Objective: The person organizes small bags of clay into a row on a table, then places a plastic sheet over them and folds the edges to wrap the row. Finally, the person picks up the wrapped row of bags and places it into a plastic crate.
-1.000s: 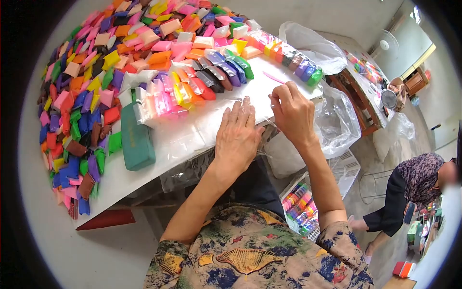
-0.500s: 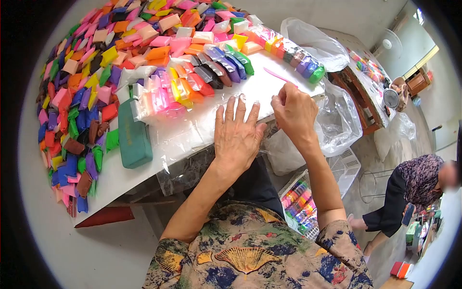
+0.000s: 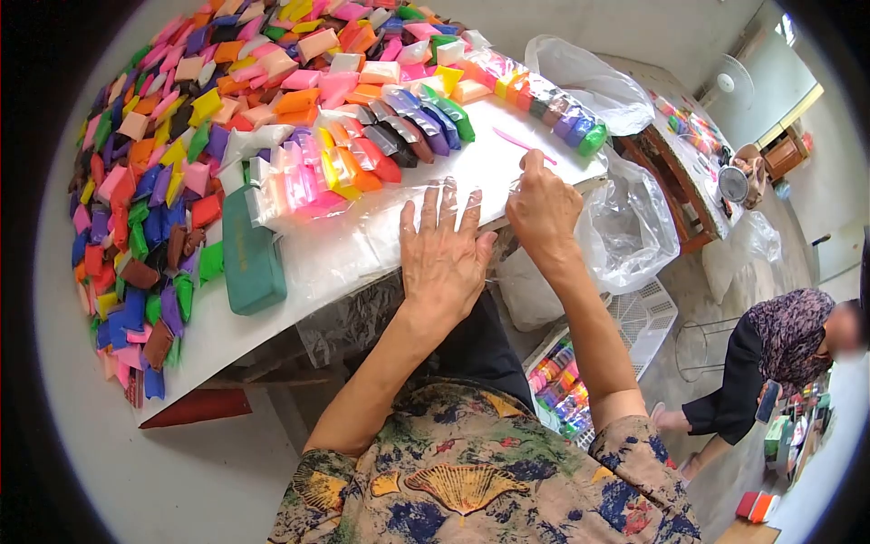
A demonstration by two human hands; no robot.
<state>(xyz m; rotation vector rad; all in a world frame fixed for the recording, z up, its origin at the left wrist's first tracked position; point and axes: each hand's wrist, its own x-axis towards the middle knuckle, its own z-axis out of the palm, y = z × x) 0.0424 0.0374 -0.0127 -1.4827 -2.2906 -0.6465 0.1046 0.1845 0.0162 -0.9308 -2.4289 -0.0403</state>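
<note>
My left hand (image 3: 444,258) lies flat with fingers spread, pressing clear plastic film at the front edge of the white table (image 3: 353,249). Beyond its fingertips is a row of soft colored packets (image 3: 349,168), pink through yellow, red, black and purple to green, with clear film over the near side. My right hand (image 3: 546,210) is closed at the table edge, thumb and fingers pressed together; whatever is in them is hidden. Just past its knuckles, a thin pink stick (image 3: 515,139) rests on the tabletop. A green box (image 3: 254,258) stands left of the packet row.
A large heap of colored packets (image 3: 172,163) covers the table's left and back. A filled clear pack (image 3: 544,100) lies at the back right. Clear bags (image 3: 625,218) hang beside the table. Below is a white basket (image 3: 648,317) near filled packs. Another person (image 3: 779,354) sits at right.
My right hand has shifted slightly left and toward me, still closed. My left hand stays flat in nearly the same place. The packets and pink stick look unmoved.
</note>
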